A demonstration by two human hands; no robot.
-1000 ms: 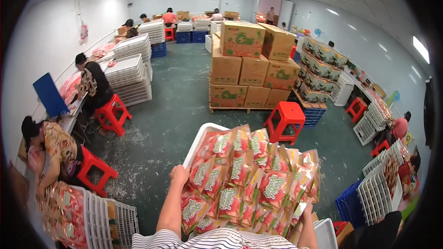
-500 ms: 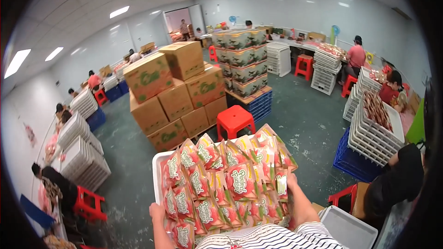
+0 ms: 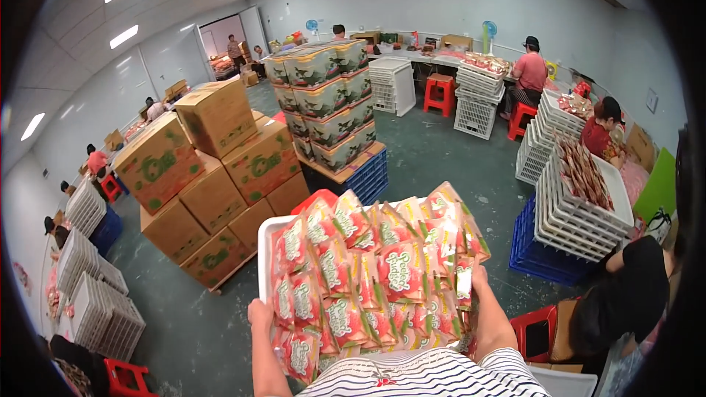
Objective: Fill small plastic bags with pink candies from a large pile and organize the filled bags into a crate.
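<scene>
A white plastic tray, heaped with several rows of red and pink snack packets, is in front of my body at waist height. My left hand is closed on the tray's left edge. At the right side my right hand grips the tray, close against the outermost packets; that edge and most of its fingers are hidden. The packets stand leaning on one another and rise above the rim.
Ahead left are stacked brown cartons; beside them stand printed boxes on a blue crate. A red stool sits just beyond the tray. Right are stacked white trays and a seated person. More workers line the walls.
My view has swung to the right, so cartons and boxes shift left and appear nearer. The tray now covers most of the red stool. Both hands keep their hold.
</scene>
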